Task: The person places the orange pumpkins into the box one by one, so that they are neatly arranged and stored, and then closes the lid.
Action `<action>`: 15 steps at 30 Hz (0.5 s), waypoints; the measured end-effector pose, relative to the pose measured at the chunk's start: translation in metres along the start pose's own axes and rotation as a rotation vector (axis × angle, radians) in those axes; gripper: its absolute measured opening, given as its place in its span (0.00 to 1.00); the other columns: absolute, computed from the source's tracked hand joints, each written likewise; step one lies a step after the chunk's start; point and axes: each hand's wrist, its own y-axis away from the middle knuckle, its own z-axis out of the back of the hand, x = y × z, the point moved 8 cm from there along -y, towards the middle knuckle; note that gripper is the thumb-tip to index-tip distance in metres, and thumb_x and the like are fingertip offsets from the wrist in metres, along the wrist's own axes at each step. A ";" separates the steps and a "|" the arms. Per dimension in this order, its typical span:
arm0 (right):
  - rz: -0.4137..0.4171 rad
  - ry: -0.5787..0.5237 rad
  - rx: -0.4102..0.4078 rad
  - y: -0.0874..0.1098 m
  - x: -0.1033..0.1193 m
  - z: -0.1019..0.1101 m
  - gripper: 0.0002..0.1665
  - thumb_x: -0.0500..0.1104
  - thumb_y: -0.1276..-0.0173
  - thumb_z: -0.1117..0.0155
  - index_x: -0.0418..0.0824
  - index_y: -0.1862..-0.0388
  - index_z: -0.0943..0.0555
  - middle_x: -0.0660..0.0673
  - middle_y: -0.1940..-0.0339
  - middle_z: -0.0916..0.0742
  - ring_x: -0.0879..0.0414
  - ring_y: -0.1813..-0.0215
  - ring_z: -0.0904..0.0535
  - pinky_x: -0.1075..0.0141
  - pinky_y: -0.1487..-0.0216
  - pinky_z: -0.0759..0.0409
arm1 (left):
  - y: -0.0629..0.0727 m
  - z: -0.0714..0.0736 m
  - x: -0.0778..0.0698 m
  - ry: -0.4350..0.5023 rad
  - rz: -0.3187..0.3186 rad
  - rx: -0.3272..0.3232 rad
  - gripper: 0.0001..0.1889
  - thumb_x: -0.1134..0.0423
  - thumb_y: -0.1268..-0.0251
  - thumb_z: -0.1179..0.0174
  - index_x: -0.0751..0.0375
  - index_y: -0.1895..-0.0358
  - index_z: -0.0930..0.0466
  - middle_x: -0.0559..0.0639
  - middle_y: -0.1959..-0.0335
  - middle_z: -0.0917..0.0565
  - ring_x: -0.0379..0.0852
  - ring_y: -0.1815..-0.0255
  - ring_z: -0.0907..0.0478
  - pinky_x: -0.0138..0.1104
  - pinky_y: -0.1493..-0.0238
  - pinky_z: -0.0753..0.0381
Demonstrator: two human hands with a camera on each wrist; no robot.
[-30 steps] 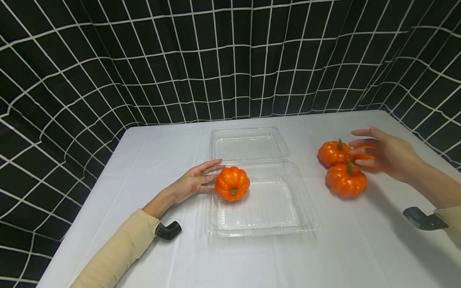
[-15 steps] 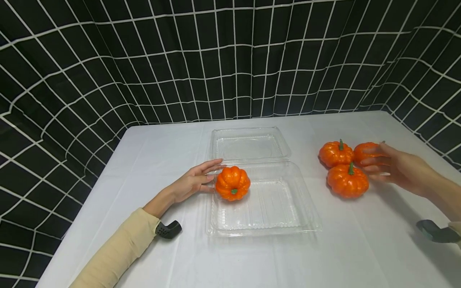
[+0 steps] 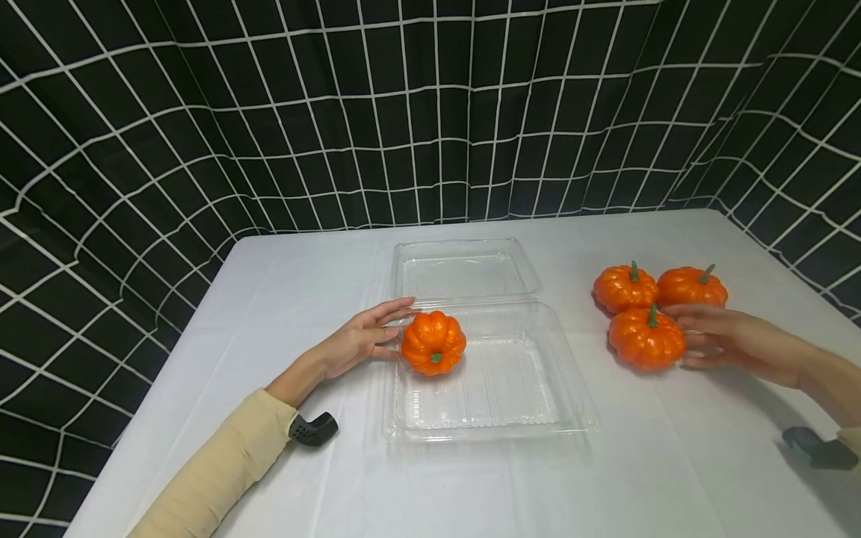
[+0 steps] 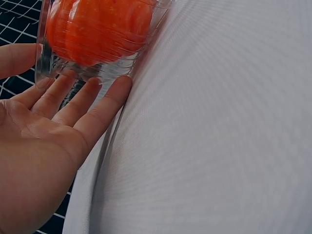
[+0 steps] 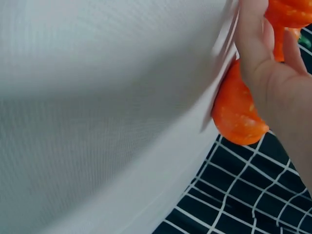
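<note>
An orange toy pumpkin [image 3: 433,340] sits in the left part of a clear plastic clamshell container [image 3: 572,373], its green stem facing the near side. Spread along the container's outer left wall is my left hand [image 3: 353,345]; in the left wrist view its fingertips [image 4: 122,87] touch the clear plastic. On the right, my right hand [image 3: 756,347] has its fingers extended against the right side of the front pumpkin [image 3: 646,340]. Behind that one stand two more pumpkins [image 3: 624,290], the right one [image 3: 691,285] just beyond the fingers. The right wrist view shows a pumpkin [image 5: 239,112] partly hidden by the hand.
The container's lid [image 3: 464,258] lies opened flat toward the back, hinged to the base. White cloth [image 3: 303,276] covers the table. A black curtain with a white grid [image 3: 444,112] surrounds its back and sides.
My right hand has come down and nearer, from over the back right pumpkin to the front pumpkin's side, uncovering the back right one. My left hand has stayed at the container.
</note>
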 end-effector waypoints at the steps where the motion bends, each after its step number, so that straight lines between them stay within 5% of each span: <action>1: 0.000 0.004 0.010 0.000 0.000 -0.002 0.34 0.48 0.22 0.59 0.33 0.25 0.53 0.37 0.30 0.38 0.61 0.49 0.23 0.51 0.50 0.21 | 0.000 0.000 0.000 -0.001 0.002 -0.001 0.32 0.69 0.29 0.55 0.66 0.25 0.54 0.61 0.27 0.45 0.57 0.34 0.36 0.45 0.46 0.24; 5: 0.024 0.034 0.053 0.001 0.002 -0.010 0.39 0.46 0.22 0.56 0.29 0.26 0.61 0.24 0.28 0.53 0.61 0.48 0.25 0.51 0.50 0.20 | 0.000 0.000 0.001 -0.008 0.005 0.002 0.32 0.69 0.30 0.55 0.66 0.25 0.54 0.61 0.27 0.45 0.58 0.33 0.37 0.46 0.45 0.25; 15: -0.048 0.211 0.068 0.002 0.002 -0.015 0.45 0.52 0.23 0.55 0.24 0.27 0.63 0.20 0.31 0.49 0.41 0.42 0.31 0.52 0.49 0.22 | -0.001 0.000 0.000 -0.010 -0.004 0.007 0.32 0.68 0.30 0.55 0.66 0.25 0.54 0.61 0.27 0.46 0.58 0.34 0.37 0.44 0.46 0.24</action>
